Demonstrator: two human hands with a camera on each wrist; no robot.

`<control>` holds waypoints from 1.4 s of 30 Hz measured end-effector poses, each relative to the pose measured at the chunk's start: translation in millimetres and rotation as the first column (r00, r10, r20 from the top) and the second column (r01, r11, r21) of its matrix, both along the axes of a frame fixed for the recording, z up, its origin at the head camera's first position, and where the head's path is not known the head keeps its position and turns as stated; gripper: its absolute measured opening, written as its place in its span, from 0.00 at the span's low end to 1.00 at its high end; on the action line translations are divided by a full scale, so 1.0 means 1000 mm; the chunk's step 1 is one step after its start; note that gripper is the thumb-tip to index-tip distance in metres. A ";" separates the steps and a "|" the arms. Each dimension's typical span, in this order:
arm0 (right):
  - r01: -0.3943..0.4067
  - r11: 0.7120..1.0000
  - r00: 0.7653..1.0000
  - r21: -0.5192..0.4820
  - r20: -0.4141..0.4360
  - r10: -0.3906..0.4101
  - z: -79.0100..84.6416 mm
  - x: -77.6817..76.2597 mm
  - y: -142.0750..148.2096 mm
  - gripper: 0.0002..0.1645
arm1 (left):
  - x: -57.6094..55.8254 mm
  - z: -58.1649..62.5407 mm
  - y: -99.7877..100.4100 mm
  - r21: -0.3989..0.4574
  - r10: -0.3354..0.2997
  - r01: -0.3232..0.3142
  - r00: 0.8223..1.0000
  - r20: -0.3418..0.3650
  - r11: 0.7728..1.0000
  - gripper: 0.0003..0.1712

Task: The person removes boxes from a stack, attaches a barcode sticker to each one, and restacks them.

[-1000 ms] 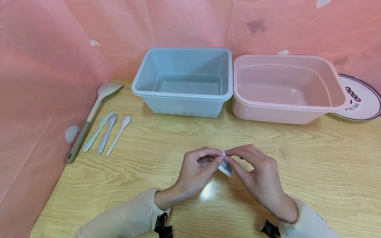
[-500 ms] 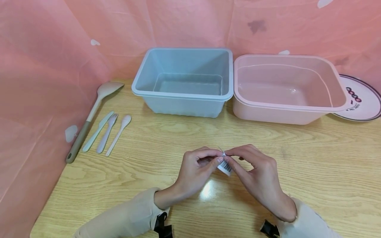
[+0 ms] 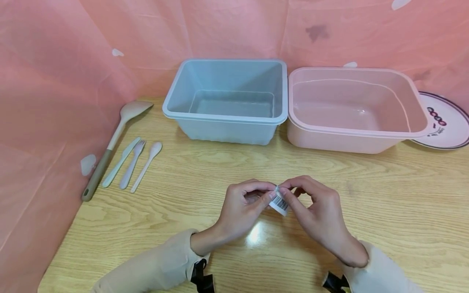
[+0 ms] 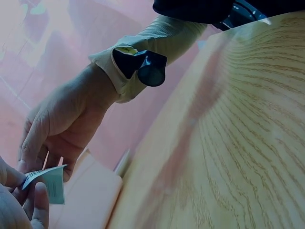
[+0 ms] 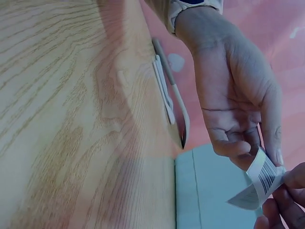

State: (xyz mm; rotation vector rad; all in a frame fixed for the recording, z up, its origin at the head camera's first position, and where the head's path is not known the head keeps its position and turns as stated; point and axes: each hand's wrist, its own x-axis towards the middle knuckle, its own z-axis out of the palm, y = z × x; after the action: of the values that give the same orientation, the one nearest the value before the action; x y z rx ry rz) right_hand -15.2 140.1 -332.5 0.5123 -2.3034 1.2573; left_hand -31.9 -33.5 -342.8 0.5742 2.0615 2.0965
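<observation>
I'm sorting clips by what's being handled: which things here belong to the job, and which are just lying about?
Part of the job:
- barcode tag, pinched in both hands
- left hand
- right hand

Seemingly just lying about:
- blue tub
- pink tub
- plate
- long-handled cooking utensil
- knife
- fork
- spoon

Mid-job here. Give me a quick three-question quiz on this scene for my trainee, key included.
1. What are the left hand and right hand holding between them?
2. True or false: on the table, the knife lies between the fork and the long-handled utensil.
3. In the head view, which is partly hidden behind the pink bin?
A. the spoon
B. the plate
C. the knife

Key:
1. A white label with a barcode.
2. True.
3. B.
</observation>
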 end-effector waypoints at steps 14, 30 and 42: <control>0.060 0.992 0.988 -0.109 0.149 -0.043 0.004 -0.011 0.002 0.04 | -0.004 0.001 -0.007 -0.051 0.071 -0.069 0.997 0.041 0.996 0.06; 0.317 0.934 0.924 -0.165 0.276 -0.265 0.007 -0.024 0.006 0.04 | -0.009 -0.005 -0.013 -0.078 0.096 -0.089 0.991 0.089 0.993 0.05; 0.383 0.900 0.917 -0.208 0.205 -0.342 0.008 -0.033 0.018 0.05 | -0.020 -0.022 -0.016 -0.253 0.121 -0.091 0.987 0.103 0.963 0.03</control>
State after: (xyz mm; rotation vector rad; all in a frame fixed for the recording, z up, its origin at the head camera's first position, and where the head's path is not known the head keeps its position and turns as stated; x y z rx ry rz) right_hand -48.7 157.7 -324.0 -0.1116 -2.1926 1.4036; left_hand -51.9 -49.7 -364.7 0.3024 2.2832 1.8332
